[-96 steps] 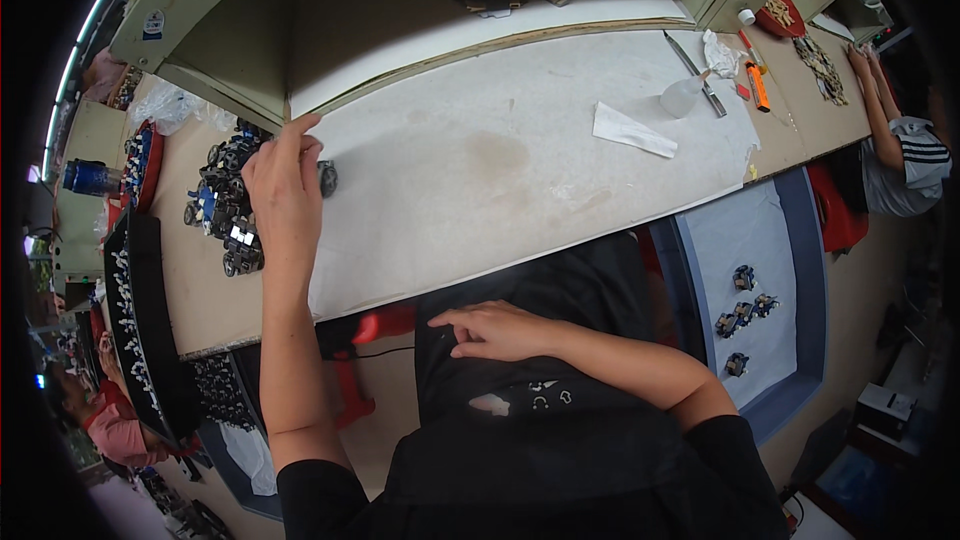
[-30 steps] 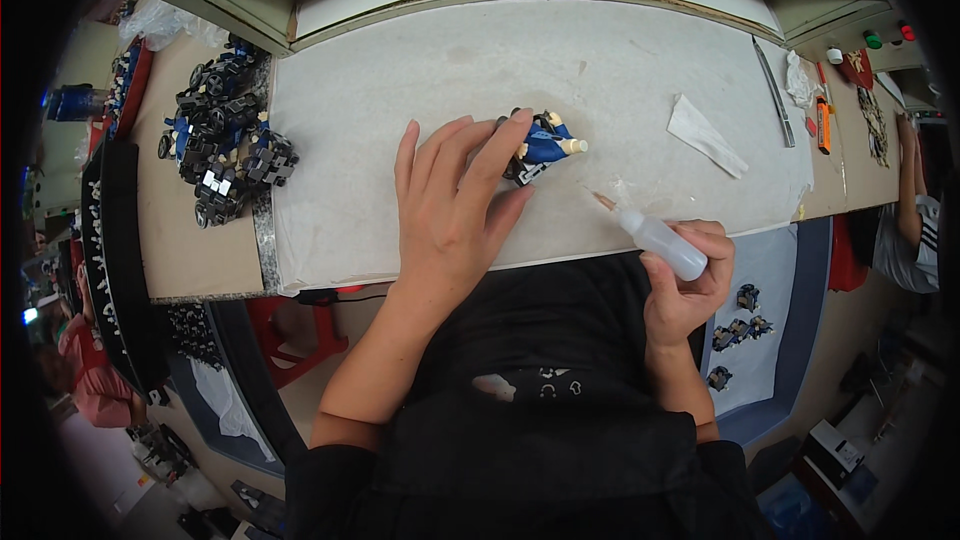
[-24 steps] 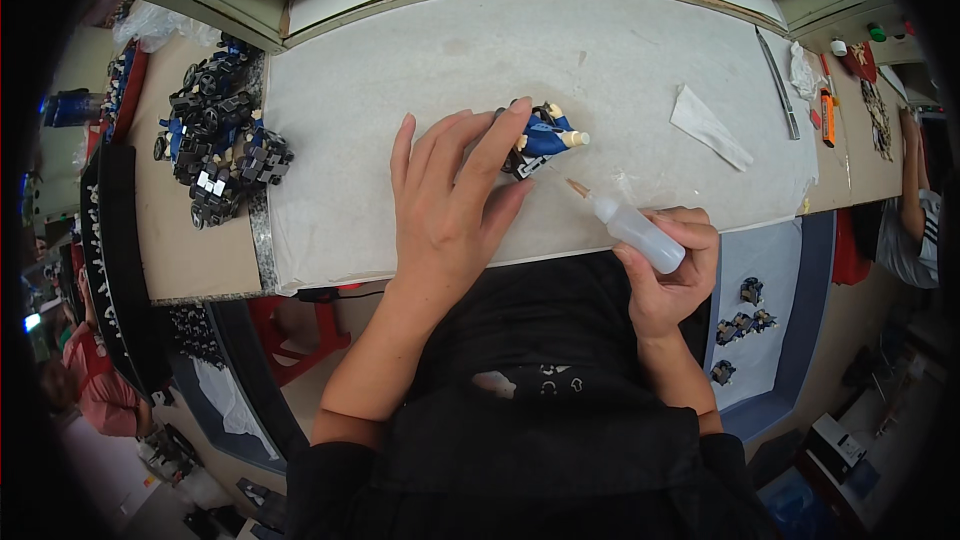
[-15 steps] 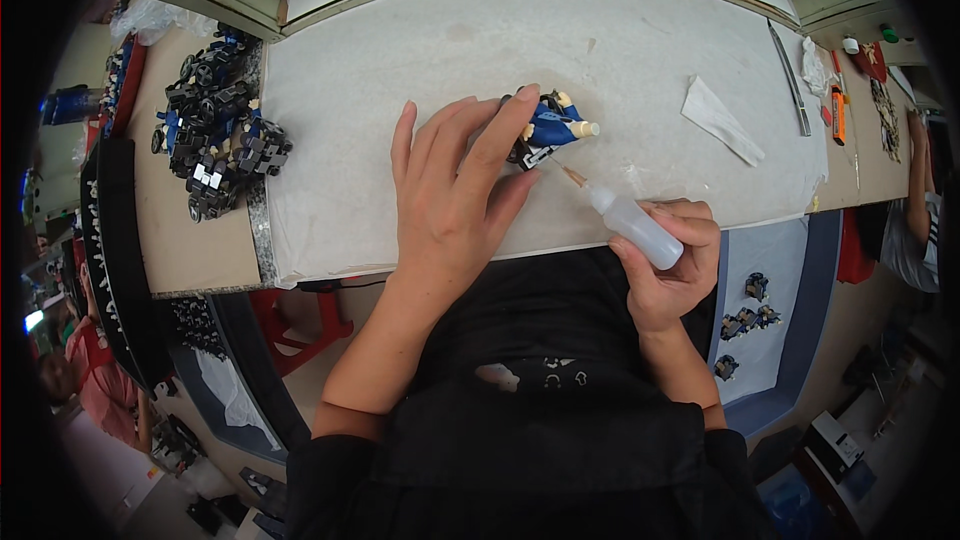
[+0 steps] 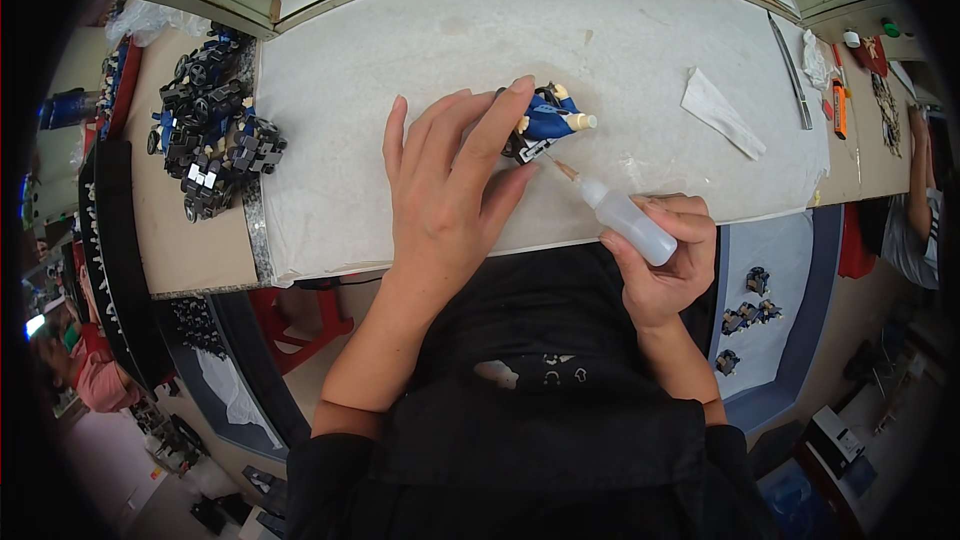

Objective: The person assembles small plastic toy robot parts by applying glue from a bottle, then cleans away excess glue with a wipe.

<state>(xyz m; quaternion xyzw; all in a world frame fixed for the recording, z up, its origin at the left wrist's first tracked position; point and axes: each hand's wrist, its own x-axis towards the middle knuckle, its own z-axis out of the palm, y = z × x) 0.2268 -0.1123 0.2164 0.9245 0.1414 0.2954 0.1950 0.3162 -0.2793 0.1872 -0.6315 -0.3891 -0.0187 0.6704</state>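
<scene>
My left hand (image 5: 445,175) is closed around a small blue and black toy figure (image 5: 548,122) over the white-covered table (image 5: 350,60). The figure lies on its side, with pale hands or limbs and a pale stub showing at its right end; its left part is hidden by my fingers. In my right hand (image 5: 665,265) a translucent squeeze bottle (image 5: 632,223) is gripped between thumb and fingers. Its thin nozzle points up and left, with the tip at or very near the figure's black and white lower part. Whether it touches I cannot tell.
At the left lies a heap of black and blue toy parts (image 5: 210,130). A folded white cloth (image 5: 720,115), metal tweezers (image 5: 790,70) and an orange cutter (image 5: 839,108) lie on the right. Below the table's right edge, a blue-rimmed tray (image 5: 790,240) holds several figures.
The view has shifted slightly, and both hands appear a little further left with it. The toy figure and the bottle keep nearly the same relation, nozzle tip still by the figure.
</scene>
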